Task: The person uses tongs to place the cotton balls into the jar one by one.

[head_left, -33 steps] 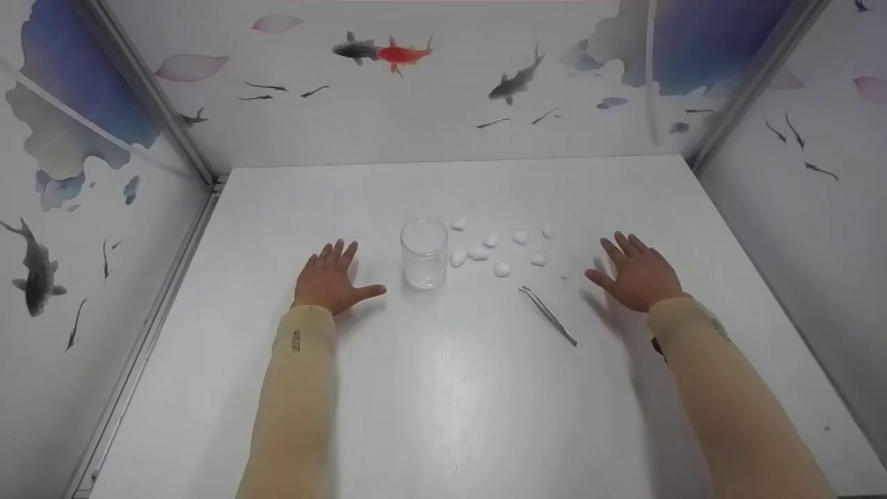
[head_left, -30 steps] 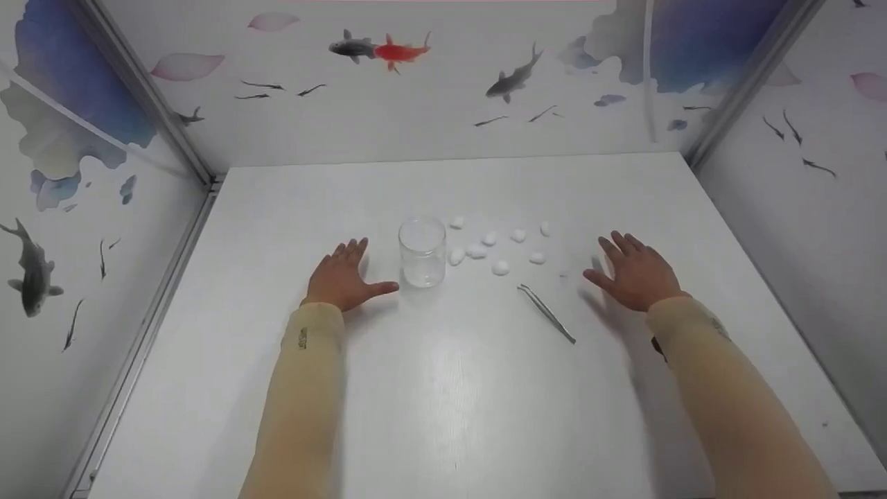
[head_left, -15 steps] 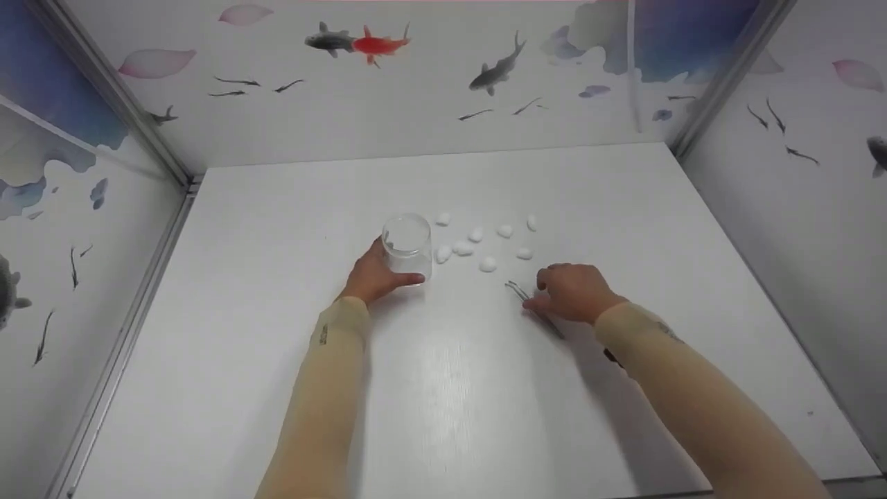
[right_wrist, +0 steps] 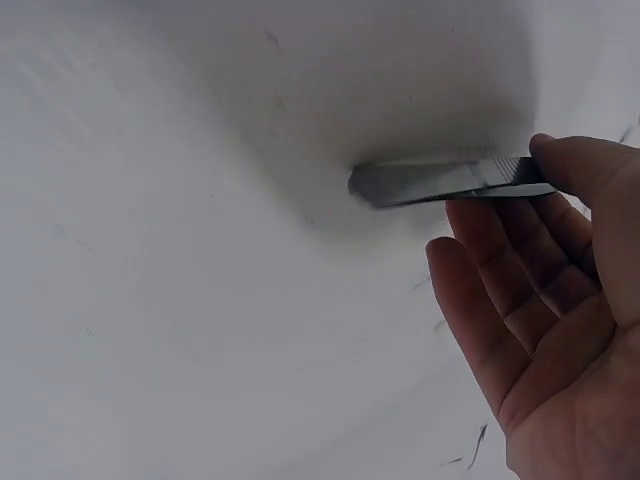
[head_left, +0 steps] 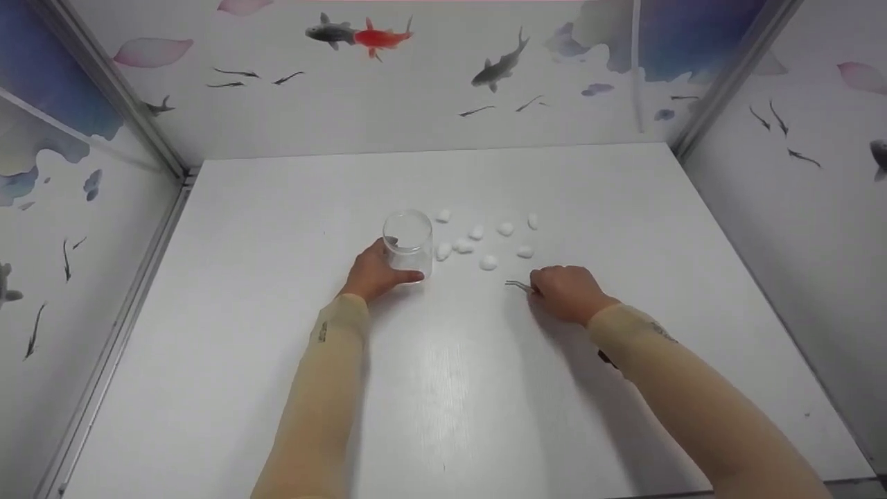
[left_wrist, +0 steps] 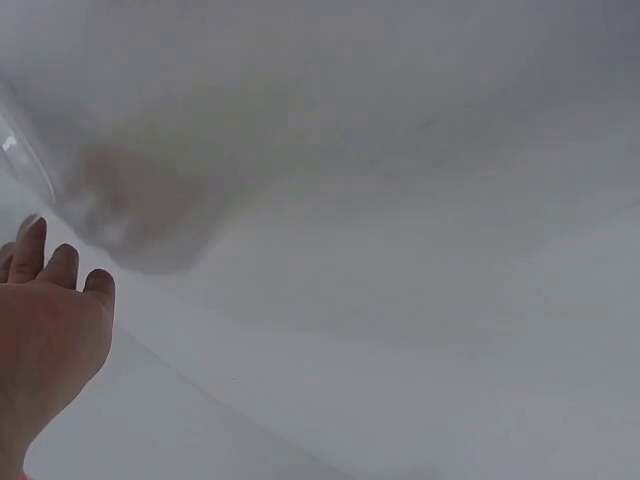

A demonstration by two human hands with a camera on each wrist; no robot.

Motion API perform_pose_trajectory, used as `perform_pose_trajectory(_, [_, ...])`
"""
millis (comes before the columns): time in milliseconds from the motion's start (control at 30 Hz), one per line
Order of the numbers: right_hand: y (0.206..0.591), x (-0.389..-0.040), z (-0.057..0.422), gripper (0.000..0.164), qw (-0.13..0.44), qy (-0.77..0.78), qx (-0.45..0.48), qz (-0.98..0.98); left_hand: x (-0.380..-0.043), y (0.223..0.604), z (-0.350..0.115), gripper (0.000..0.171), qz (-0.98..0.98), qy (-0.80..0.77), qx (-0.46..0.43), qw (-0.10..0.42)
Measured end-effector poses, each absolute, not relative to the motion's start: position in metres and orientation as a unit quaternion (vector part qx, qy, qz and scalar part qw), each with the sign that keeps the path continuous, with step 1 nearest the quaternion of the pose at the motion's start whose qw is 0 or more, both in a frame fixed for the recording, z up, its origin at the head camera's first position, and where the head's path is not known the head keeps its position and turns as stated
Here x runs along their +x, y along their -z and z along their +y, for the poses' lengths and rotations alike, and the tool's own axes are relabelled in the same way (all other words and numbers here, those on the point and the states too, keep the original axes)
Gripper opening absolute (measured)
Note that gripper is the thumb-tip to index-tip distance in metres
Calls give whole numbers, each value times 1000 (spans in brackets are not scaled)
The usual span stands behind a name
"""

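In the head view my left hand (head_left: 374,273) holds a clear, wide-mouthed jar (head_left: 419,253), thumb across its front and fingers around the far side. The jar stands upright with no contents visible. The left wrist view catches only the edge of the jar (left_wrist: 24,160) beside my fingers (left_wrist: 62,265). To the right, my right hand (head_left: 569,294) grips metal tweezers, whose bent tips (head_left: 518,285) point left. Seen from the right wrist, the tweezers (right_wrist: 425,183) are pinched under the thumb. Several white cotton balls (head_left: 488,263) lie between the jar and the right hand.
All of this is on a white table (head_left: 443,388). A panel printed with fish (head_left: 429,83) closes off the back, and similar panels stand along both sides. More cotton balls (head_left: 506,229) are scattered toward the rear.
My left hand has moved right from the tabletop and taken hold of the jar. My right hand has moved left and picked up the tweezers, which lay on the table before.
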State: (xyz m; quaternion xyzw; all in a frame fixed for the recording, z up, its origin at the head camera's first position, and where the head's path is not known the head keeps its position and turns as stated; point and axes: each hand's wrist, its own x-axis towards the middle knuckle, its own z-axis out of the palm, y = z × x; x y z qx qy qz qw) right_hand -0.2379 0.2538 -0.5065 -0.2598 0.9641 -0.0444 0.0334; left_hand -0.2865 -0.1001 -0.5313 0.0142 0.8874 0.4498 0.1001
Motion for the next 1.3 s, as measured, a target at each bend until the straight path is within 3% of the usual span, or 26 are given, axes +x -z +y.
perform_pose_trajectory(600, [486,-264,275,11,7,67,-265,962,-289,523,-111,107,892,-431,16,134])
perform_pose_trajectory(1300, [494,-282,240,12,-53,39,-336,940,-285,528,-103,103,889,-435,5,144])
